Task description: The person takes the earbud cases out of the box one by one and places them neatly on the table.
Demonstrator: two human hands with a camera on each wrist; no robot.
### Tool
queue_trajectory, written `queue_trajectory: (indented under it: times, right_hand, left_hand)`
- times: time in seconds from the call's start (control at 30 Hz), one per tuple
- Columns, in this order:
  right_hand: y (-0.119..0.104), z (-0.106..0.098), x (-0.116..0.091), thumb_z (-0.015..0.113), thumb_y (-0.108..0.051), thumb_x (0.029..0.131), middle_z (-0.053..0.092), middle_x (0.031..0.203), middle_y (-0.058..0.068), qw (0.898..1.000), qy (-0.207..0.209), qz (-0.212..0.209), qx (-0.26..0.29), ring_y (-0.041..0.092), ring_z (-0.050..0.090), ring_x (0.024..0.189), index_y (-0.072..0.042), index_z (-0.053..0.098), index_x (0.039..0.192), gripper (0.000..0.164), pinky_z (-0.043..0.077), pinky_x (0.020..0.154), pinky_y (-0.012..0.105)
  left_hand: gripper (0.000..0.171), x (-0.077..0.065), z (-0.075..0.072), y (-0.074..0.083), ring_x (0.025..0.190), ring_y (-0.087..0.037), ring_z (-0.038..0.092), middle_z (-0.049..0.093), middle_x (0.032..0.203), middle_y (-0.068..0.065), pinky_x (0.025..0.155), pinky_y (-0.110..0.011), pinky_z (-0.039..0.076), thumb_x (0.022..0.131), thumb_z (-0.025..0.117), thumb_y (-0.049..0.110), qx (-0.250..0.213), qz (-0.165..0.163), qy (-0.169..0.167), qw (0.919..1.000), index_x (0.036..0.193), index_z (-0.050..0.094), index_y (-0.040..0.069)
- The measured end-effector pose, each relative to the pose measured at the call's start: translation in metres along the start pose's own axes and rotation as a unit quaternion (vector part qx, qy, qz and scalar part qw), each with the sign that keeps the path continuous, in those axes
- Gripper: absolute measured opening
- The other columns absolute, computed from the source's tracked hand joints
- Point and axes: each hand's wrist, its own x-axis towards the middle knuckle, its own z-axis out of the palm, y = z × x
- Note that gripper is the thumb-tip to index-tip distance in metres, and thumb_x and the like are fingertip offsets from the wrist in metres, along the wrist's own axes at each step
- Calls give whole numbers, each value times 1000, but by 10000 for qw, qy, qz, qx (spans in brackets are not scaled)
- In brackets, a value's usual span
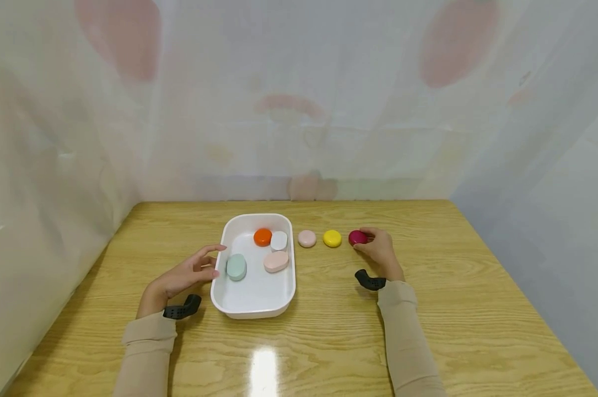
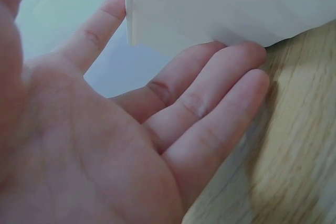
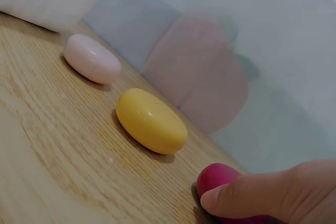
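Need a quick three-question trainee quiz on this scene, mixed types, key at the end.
1. Count: how many pieces lie in the white tray?
2. Name it: which piece does the right hand hold?
3. Pick one: where is the yellow piece?
A) In the tray
B) On the table, between two other pieces
C) Under the tray

Key:
1. Four: orange piece, white piece, peach piece, mint-green piece.
2. The dark red piece.
3. B.
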Motion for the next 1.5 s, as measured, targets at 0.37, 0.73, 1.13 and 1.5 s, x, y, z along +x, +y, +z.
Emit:
queue_trajectory:
  times: [0.37,0.73,1.13,1.5]
  right_hand:
    - [-12,-7,-3,68,-11,89,48,142,26,9998,126,67,165,41,49,129,1,47,140,56,45,106,48]
    - [-73,1,-15,69,-9,88,55,134,29,9931,-28,-1041,545,40,54,124,3,53,133,49,46,105,46]
    - [-148,81,-29,73,-7,84,63,123,27,9647,-1494,-2049,717,41,62,113,7,60,123,44,51,100,44]
    - [-179,117,-7,75,-9,82,65,123,22,9710,-1716,-1663,28,33,63,113,3,63,122,43,52,98,34]
  left_hand:
    - [63,0,0,0,110,-15,57,44,132,-24,93,-20,48,98,55,18,-7,38,-20,10000,150,20,12]
    - [63,0,0,2,111,-17,56,45,132,-25,92,-20,48,98,55,19,24,42,-3,10000,151,20,13]
    - [63,0,1,2,114,-22,55,45,133,-26,95,-26,47,98,55,20,76,-29,54,10000,151,21,13]
    - [63,-2,0,2,112,-18,55,45,133,-24,95,-25,47,98,54,20,8,-79,12,10000,151,20,14]
